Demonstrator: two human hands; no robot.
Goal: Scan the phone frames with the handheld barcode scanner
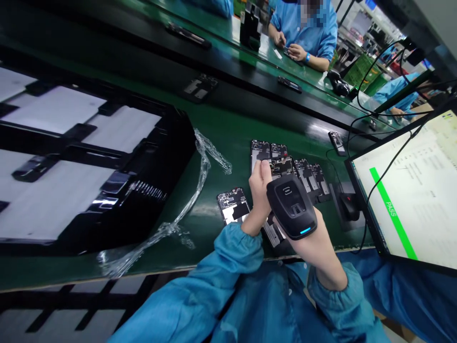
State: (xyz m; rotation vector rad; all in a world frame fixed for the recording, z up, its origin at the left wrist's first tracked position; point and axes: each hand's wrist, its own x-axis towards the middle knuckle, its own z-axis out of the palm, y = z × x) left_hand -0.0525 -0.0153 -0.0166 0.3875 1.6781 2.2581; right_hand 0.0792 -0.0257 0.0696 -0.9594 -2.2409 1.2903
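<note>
In the head view my right hand (312, 243) is wrapped round a black handheld barcode scanner (293, 207) with a blue light at its near end. Just beyond it, my left hand (260, 188) grips an opened phone (282, 166) with its circuit board showing; the scanner's head hides part of it. More opened phones lie around my hands: one phone (233, 205) left of my left wrist, one phone (260, 150) behind it, and a phone (307, 176) to the right among several. Under the scanner another phone (273, 234) is partly covered.
A black tray (174, 157) with white compartments fills the left, beside twisted clear plastic wrap (200, 183). On the right stand a mouse (349, 206) and a monitor (421, 190) reading PASS, with cables hanging across. Beyond a dark conveyor (228, 97) with phones, a co-worker (303, 33) sits.
</note>
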